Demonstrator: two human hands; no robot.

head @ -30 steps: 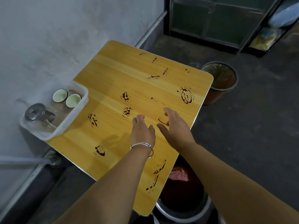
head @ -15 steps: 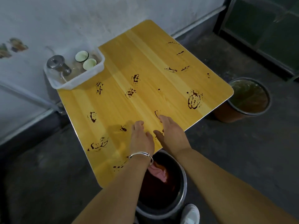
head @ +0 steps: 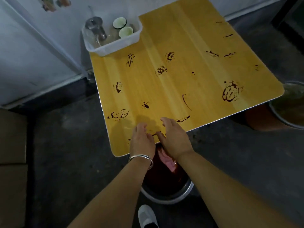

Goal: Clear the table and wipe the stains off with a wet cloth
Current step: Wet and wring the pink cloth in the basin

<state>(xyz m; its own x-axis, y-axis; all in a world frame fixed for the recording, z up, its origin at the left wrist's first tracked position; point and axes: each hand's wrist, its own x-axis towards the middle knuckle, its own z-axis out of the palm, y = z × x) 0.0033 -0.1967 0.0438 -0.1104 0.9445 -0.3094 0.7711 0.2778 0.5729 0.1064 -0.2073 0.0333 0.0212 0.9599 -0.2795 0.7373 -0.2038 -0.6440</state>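
Note:
A yellow wooden table carries several dark brown stains, the largest a round blotch near its right corner. My left hand, with a silver bangle on the wrist, and my right hand hover side by side over the table's near corner, fingers loosely curled, holding nothing. Just below them a metal basin stands on the floor with a pink cloth lying in it, partly hidden by my right wrist.
A clear plastic tub at the table's far left corner holds a glass teapot and two green-lined cups. A bucket sits on the floor to the right. A white wall runs behind. Cardboard boxes stand at left.
The view has tilted down and swung round. Both hands have drawn back from the middle of the table to its near corner, over the basin.

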